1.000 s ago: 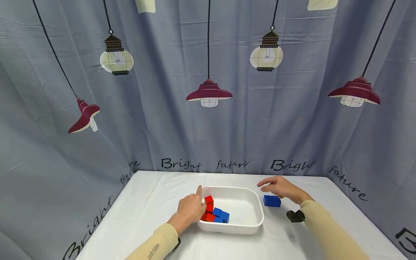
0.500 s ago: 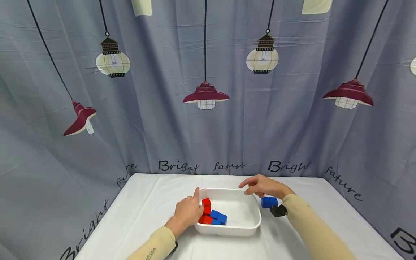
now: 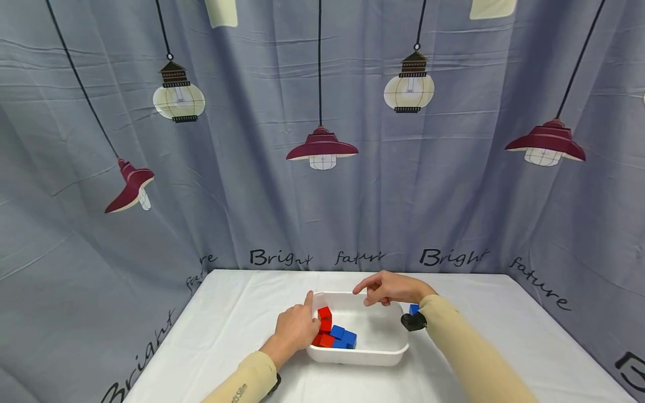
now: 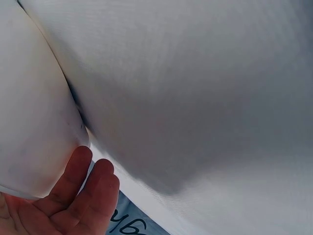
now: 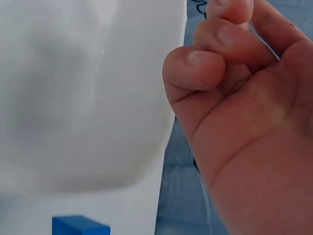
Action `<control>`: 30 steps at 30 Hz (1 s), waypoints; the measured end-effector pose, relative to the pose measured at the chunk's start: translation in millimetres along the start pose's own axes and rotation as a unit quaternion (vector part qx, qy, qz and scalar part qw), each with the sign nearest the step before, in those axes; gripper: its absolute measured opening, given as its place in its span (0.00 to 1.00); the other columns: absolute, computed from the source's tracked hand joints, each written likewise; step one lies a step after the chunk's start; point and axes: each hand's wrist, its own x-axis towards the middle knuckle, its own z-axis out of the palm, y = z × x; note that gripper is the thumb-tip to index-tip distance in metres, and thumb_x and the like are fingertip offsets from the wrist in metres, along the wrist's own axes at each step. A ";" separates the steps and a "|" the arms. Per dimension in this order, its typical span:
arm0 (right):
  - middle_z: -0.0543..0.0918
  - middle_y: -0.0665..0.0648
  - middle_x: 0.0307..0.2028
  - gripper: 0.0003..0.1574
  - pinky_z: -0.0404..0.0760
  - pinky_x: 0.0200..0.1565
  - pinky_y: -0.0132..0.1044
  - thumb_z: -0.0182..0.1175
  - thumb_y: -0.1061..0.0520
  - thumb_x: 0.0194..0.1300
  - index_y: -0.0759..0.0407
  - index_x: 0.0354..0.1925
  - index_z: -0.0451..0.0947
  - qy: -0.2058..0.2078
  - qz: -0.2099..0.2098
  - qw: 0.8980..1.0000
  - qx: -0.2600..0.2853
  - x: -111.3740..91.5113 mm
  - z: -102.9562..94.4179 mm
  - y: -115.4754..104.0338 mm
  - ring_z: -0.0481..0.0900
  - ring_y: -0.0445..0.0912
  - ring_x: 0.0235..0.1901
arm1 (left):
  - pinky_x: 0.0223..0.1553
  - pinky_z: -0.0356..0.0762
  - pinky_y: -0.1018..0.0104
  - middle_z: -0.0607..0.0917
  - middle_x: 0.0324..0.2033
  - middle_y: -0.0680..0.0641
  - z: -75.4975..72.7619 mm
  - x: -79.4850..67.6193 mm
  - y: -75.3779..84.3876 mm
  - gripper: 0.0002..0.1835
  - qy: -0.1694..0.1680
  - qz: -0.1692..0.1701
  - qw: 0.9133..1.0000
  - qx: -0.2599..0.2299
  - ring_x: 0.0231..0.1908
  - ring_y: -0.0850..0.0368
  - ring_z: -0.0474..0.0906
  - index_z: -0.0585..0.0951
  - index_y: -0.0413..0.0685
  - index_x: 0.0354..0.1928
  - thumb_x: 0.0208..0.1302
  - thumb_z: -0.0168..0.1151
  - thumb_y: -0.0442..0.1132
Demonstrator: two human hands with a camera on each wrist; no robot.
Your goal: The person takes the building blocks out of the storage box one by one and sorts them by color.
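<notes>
The fingers [image 4: 76, 174] of the left hand [image 3: 295, 326] are closed around the left wall of the white tray [image 3: 373, 356], with the index finger laid along the rim. Nothing is held by the right hand [image 3: 390, 286], which is held over the tray's far right corner, its index finger extended and its other fingers bent. Red blocks [image 3: 326, 325] are gathered at the tray's left inside, and blue blocks [image 3: 350, 338] are set just to their right. On the bench [image 3: 242, 313], right of the tray, blue [image 3: 414, 309] is partly hidden by the right wrist.
</notes>
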 end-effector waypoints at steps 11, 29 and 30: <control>0.72 0.51 0.23 0.31 0.66 0.28 0.34 0.68 0.58 0.60 0.66 0.60 0.77 -0.059 0.010 0.997 0.052 22.5 16.7 -2.1 0.64 0.46 0.23 | 0.50 0.81 0.46 0.86 0.49 0.41 0.1 0.8 0.9 0.39 -0.007 -0.011 1.000 -0.005 0.44 0.46 0.83 0.63 0.45 0.76 0.66 0.61 0.49; 0.74 0.50 0.22 0.26 0.66 0.27 0.33 0.66 0.62 0.60 0.63 0.57 0.80 -0.085 0.039 0.993 0.075 44.0 37.3 10.8 0.66 0.45 0.24 | 0.48 0.81 0.47 0.86 0.47 0.42 1.3 2.8 -0.5 0.39 -0.009 -0.012 1.000 -0.001 0.43 0.47 0.83 0.63 0.45 0.76 0.66 0.61 0.49; 0.74 0.50 0.22 0.26 0.65 0.27 0.33 0.66 0.62 0.59 0.63 0.57 0.80 -0.084 0.043 0.992 0.078 43.9 37.8 11.8 0.66 0.45 0.24 | 0.48 0.81 0.47 0.87 0.46 0.42 1.3 3.0 0.0 0.39 -0.008 -0.010 1.000 -0.001 0.42 0.47 0.83 0.63 0.45 0.76 0.66 0.62 0.49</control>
